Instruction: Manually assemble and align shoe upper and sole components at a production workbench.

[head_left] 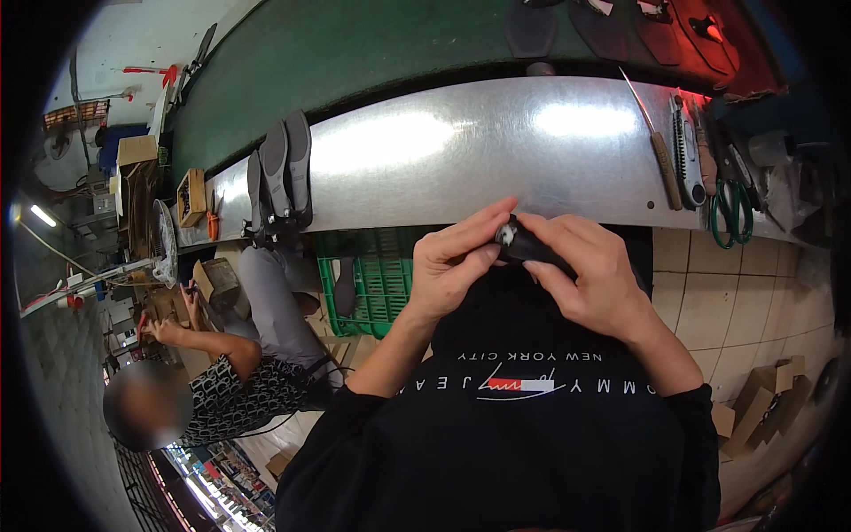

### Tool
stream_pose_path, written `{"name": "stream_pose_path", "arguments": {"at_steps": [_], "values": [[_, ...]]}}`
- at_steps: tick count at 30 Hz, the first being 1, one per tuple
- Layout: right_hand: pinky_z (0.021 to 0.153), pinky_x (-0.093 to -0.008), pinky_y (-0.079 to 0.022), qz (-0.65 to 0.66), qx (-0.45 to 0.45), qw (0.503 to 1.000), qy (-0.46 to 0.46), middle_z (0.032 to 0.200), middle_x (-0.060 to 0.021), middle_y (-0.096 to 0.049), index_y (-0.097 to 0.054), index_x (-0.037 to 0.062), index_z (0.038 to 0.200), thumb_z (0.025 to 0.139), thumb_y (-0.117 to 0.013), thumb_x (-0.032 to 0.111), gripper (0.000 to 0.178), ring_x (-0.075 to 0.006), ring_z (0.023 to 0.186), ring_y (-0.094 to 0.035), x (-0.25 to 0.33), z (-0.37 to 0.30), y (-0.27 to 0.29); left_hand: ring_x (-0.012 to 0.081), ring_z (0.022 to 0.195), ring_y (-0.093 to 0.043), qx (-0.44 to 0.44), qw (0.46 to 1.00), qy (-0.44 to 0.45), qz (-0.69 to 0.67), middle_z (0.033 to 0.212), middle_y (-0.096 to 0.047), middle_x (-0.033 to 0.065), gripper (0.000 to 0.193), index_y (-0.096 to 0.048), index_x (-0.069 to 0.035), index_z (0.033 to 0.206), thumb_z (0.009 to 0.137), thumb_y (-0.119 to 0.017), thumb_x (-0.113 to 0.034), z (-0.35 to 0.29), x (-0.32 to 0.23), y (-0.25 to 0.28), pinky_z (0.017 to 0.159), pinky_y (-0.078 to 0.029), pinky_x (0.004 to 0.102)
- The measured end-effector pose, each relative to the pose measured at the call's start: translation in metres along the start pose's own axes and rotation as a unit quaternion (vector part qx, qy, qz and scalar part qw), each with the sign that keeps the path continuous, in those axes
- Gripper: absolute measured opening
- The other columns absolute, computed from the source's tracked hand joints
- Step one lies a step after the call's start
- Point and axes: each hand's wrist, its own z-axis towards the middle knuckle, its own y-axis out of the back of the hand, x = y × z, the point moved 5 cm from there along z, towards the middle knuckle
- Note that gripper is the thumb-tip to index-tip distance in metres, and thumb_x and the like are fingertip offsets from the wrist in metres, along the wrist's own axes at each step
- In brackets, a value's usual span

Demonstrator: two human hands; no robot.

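Observation:
Close in front of my body, at the near edge of the metal bench, my two hands meet around a dark, smooth piece with a whitish patch at its end [537,249]. Its full shape is hidden, so I cannot name its kind. My left hand [454,266] pinches it between thumb and straightened fingers. Wrapped over its other side is my right hand [585,273], thumb underneath. Several grey shoe soles [299,168] lean together on the bench to the left.
A wooden-handled awl [663,164], a utility knife [686,160] and green-handled scissors [731,213] lie at the right of the metal bench [479,142]. Dark soles [532,34] rest on the green belt [355,44]. Below stands a green crate [377,284]. Another person [239,372] sits at left.

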Motion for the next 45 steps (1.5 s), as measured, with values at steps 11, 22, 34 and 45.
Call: {"name": "stream_pose_path", "arguments": {"at_steps": [11, 22, 34, 45], "values": [[0.064, -0.0335, -0.049, 0.056, -0.015, 0.997, -0.046, 0.086, -0.0102, -0.064, -0.068, 0.0042, 0.09, 0.075, -0.067, 0.003, 0.015, -0.0263, 0.074, -0.063, -0.019, -0.005, -0.009, 0.0176, 0.113, -0.058, -0.06, 0.977, 0.19, -0.076, 0.137, -0.051, 0.0123, 0.046, -0.056, -0.004, 0.13, 0.088, -0.041, 0.008, -0.002, 0.014, -0.009, 0.079, -0.058, 0.0261], [0.067, -0.0346, -0.05, -0.056, 0.048, 0.995, 0.061, 0.093, -0.0107, -0.063, -0.067, 0.0054, 0.092, 0.068, -0.073, 0.003, 0.025, -0.0291, 0.081, -0.063, -0.019, 0.002, -0.008, 0.0124, 0.091, -0.065, -0.095, 0.962, 0.239, -0.093, 0.117, -0.066, 0.0101, 0.04, -0.063, -0.002, 0.12, 0.082, -0.056, 0.007, 0.004, 0.026, -0.004, 0.069, -0.057, 0.0227], [0.06, -0.0342, -0.047, -0.01, -0.014, 1.0, 0.004, 0.081, -0.0049, -0.057, -0.064, 0.0105, 0.086, 0.065, -0.077, 0.011, 0.024, -0.0253, 0.071, -0.06, -0.032, -0.003, -0.017, 0.0147, 0.088, -0.068, -0.094, 0.938, 0.309, -0.125, 0.118, -0.064, 0.013, 0.04, -0.064, 0.001, 0.117, 0.08, -0.053, 0.01, 0.012, 0.031, -0.001, 0.067, -0.059, 0.0224], [0.057, -0.0329, -0.048, -0.067, -0.075, 0.983, 0.151, 0.085, -0.0101, -0.058, -0.066, 0.0081, 0.09, 0.066, -0.076, 0.008, 0.026, -0.0257, 0.069, -0.06, -0.005, -0.005, -0.012, 0.0171, 0.088, -0.068, -0.064, 0.914, 0.31, -0.254, 0.126, -0.059, 0.0175, 0.046, -0.044, 0.0, 0.137, 0.092, -0.048, -0.006, 0.013, 0.01, 0.004, 0.065, -0.06, 0.0227]]}}
